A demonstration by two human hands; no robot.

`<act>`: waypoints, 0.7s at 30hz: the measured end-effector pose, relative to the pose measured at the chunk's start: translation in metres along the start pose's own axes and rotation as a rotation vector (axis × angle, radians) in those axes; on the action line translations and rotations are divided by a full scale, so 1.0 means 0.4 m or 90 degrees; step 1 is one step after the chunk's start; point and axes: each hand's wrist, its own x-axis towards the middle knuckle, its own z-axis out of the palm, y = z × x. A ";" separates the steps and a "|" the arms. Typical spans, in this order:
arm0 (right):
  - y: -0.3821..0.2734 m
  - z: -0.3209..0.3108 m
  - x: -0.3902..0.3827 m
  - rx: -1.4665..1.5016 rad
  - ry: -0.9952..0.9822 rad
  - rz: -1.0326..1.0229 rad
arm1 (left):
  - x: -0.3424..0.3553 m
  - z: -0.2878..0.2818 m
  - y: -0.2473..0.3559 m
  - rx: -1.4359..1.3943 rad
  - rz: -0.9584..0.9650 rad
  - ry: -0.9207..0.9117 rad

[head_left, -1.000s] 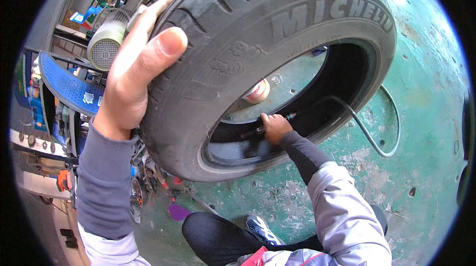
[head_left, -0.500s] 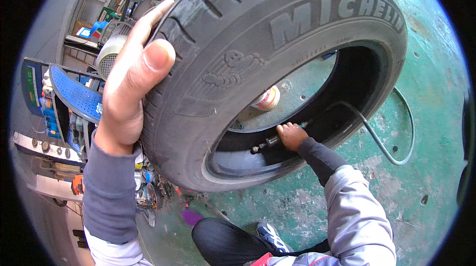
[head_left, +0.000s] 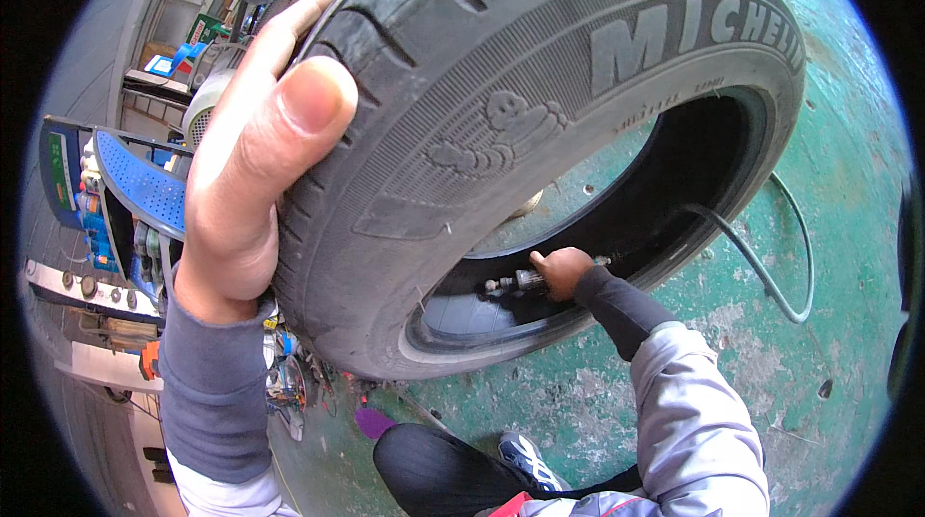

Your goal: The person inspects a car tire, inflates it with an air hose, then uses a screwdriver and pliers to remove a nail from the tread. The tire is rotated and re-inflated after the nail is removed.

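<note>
A large black tyre (head_left: pixel 385 146) stands tilted before me, its sidewall toward me. My left hand (head_left: pixel 255 160) grips it at the left, palm on the tread and thumb along the shoulder; the fingertips are partly hidden behind it. Inside the hollow, my right hand (head_left: pixel 565 273) is closed round a slim metal air grinder (head_left: pixel 529 280) with a small rounded tip pointing left. The tip is close to the inner wall; whether it touches I cannot tell. A grey-green air hose (head_left: pixel 756 266) runs out over the tyre's lower right rim.
Green, worn floor (head_left: pixel 771 363) lies beneath the tyre. At the left are a blue perforated stool or panel (head_left: pixel 145 180), shelves with tools, and a motor-like machine (head_left: pixel 204 103). Loose tools and clutter (head_left: pixel 286 372) lie below my left forearm. My knee and shoe (head_left: pixel 528 457) are close below.
The tyre has turned clockwise, its raised sidewall markings moving to the right, with my left hand on it. The grinder lies more level. A can seen through the opening is now mostly hidden.
</note>
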 end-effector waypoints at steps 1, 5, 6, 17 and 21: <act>-0.003 -0.006 -0.002 -0.004 -0.022 0.000 | -0.001 0.000 0.000 -0.017 0.004 0.015; -0.005 -0.004 0.004 -0.074 0.037 -0.072 | -0.002 -0.001 -0.001 0.003 0.017 0.006; -0.006 0.001 0.004 -0.105 0.042 -0.086 | -0.004 0.000 -0.001 0.004 0.013 0.006; -0.020 -0.001 0.002 -0.168 0.051 -0.259 | -0.013 0.022 0.025 -0.003 0.021 0.027; -0.023 0.000 0.005 -0.153 0.045 -0.254 | -0.015 0.026 0.033 0.002 0.020 0.031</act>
